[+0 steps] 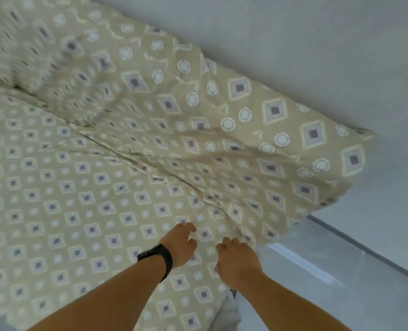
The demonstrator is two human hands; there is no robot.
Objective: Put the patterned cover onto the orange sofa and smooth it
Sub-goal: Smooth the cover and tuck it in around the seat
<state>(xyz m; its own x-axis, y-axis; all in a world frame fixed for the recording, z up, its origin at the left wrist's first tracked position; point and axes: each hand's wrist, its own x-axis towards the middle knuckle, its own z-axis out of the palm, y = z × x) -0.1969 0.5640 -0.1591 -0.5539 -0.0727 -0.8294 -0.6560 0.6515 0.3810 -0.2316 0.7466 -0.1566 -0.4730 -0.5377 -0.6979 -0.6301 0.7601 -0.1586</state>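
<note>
Pressing the patterned cover (150, 144), left hand (180, 244) and right hand (237, 261) curl loosely.

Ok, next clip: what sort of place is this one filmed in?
Most likely a room in a home. A beige patterned cover is draped over a seat and backrest set against a plain pale wall, with a glossy grey floor and dark skirting beside it. Both hands rest on the cover.
</note>
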